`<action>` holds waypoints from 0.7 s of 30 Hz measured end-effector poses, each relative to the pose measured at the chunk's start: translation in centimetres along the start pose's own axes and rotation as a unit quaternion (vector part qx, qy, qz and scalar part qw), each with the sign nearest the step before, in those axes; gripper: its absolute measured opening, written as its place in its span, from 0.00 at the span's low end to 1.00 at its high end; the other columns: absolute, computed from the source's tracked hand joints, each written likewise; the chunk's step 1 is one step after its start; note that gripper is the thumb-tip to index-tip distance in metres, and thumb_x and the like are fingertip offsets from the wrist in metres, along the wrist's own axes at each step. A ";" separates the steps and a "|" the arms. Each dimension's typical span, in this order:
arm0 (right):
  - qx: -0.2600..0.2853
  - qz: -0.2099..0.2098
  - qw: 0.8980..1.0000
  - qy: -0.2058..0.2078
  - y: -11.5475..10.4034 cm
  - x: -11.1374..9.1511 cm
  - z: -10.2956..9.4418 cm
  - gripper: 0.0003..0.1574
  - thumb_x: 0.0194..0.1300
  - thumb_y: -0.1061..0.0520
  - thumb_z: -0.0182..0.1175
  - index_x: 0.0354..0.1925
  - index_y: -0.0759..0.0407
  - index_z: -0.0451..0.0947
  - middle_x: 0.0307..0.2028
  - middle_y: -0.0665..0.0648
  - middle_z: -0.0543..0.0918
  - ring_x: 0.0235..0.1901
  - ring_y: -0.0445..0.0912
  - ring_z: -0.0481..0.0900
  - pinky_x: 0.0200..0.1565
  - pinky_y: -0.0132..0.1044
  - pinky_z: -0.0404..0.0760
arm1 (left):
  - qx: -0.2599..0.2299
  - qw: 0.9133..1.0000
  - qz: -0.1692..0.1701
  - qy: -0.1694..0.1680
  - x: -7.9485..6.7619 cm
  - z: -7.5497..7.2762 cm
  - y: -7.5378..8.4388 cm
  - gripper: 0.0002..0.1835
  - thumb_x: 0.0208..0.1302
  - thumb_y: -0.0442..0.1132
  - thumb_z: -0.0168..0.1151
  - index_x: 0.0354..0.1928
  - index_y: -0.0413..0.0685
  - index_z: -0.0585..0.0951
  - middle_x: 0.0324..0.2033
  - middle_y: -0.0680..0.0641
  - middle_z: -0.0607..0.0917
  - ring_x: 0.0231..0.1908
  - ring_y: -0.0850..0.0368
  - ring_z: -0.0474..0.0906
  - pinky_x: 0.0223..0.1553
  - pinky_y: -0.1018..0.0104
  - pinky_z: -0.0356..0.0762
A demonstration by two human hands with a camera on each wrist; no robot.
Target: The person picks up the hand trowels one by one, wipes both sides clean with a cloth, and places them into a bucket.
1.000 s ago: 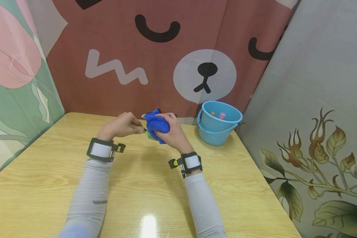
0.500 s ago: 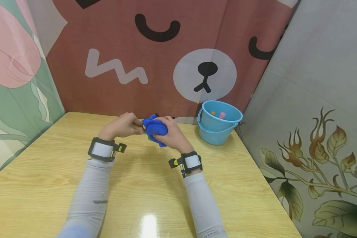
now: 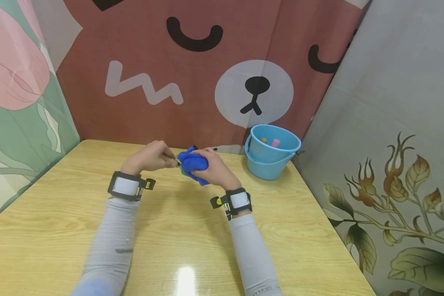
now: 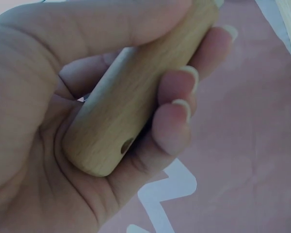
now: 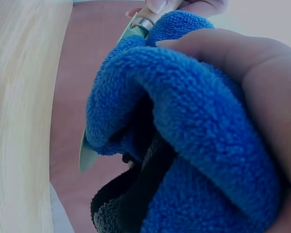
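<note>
My left hand point(image 3: 152, 157) grips the wooden handle point(image 4: 128, 90) of a small trowel; a hole shows near the handle's rounded end. Past a metal ferrule point(image 5: 144, 23), the trowel's light green blade point(image 5: 87, 158) is mostly hidden behind a blue terry cloth point(image 3: 193, 163). My right hand point(image 3: 219, 169) holds this bunched cloth against the blade, close to my left fingertips. In the right wrist view, the cloth is folded over itself, with a black and grey part point(image 5: 131, 199) hanging lower down.
A light blue bucket point(image 3: 268, 168) with its handle down stands at the table's back right; a pink piece point(image 3: 275, 142) and an orange piece point(image 3: 264, 140) show inside. The wooden table point(image 3: 177, 230) meets printed curtains at the back and sides.
The right hand and cloth have moved slightly left and down along the blade, nearer the left hand. More of the green blade was showing a second ago. The left hand has stayed nearly still.
</note>
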State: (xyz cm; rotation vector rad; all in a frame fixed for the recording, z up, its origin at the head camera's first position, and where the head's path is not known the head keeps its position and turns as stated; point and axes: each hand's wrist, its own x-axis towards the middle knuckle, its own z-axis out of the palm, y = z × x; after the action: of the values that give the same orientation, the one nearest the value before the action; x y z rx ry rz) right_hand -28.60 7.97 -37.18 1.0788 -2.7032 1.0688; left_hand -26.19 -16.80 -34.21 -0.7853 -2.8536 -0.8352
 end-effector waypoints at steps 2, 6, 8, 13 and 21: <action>-0.003 0.001 1.000 -0.002 0.0 0.0 0.0 0.37 0.65 0.53 0.70 0.70 0.50 0.71 0.64 0.60 0.71 0.62 0.60 0.73 0.57 0.58 0.80 | 0.003 1.000 -0.001 0.003 -0.1 -0.1 -0.2 0.08 0.64 0.33 0.70 0.42 0.35 0.90 0.35 0.44 0.91 0.34 0.54 0.88 0.41 0.53 0.87; -0.003 0.003 1.000 -0.002 0.1 0.0 0.0 0.37 0.65 0.54 0.70 0.70 0.50 0.71 0.64 0.60 0.72 0.62 0.59 0.73 0.57 0.58 0.80 | 0.006 1.000 -0.011 0.010 -0.3 -0.4 -0.5 0.09 0.64 0.32 0.70 0.43 0.34 0.89 0.37 0.41 0.91 0.37 0.51 0.88 0.43 0.51 0.87; -0.001 0.005 1.000 -0.002 0.2 0.0 0.0 0.37 0.65 0.54 0.70 0.70 0.50 0.71 0.64 0.60 0.71 0.63 0.59 0.72 0.57 0.58 0.80 | 0.007 1.000 -0.014 0.014 -0.5 -0.5 -0.6 0.09 0.63 0.32 0.70 0.43 0.34 0.89 0.38 0.41 0.91 0.37 0.51 0.88 0.43 0.50 0.87; -0.002 0.011 1.000 -0.003 0.4 -0.1 0.0 0.38 0.64 0.54 0.70 0.70 0.49 0.71 0.66 0.60 0.69 0.65 0.61 0.70 0.57 0.60 0.80 | 0.014 0.999 -0.020 0.022 -0.9 -0.9 -0.9 0.08 0.62 0.32 0.71 0.41 0.36 0.90 0.36 0.43 0.91 0.34 0.54 0.87 0.41 0.53 0.86; -0.003 0.012 1.000 0.000 1.2 -0.1 0.0 0.39 0.64 0.54 0.70 0.71 0.49 0.71 0.68 0.59 0.69 0.65 0.61 0.69 0.57 0.60 0.80 | 0.010 0.999 -0.037 0.029 -1.7 -1.6 -1.6 0.11 0.63 0.34 0.71 0.45 0.35 0.89 0.39 0.41 0.91 0.38 0.51 0.87 0.45 0.48 0.85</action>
State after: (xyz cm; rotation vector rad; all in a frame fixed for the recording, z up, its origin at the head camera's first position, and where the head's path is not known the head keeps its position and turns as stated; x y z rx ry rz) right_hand -29.24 8.70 -37.89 1.0497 -2.7243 1.0639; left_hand -25.61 -19.55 -33.98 -0.6469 -2.8501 -0.8228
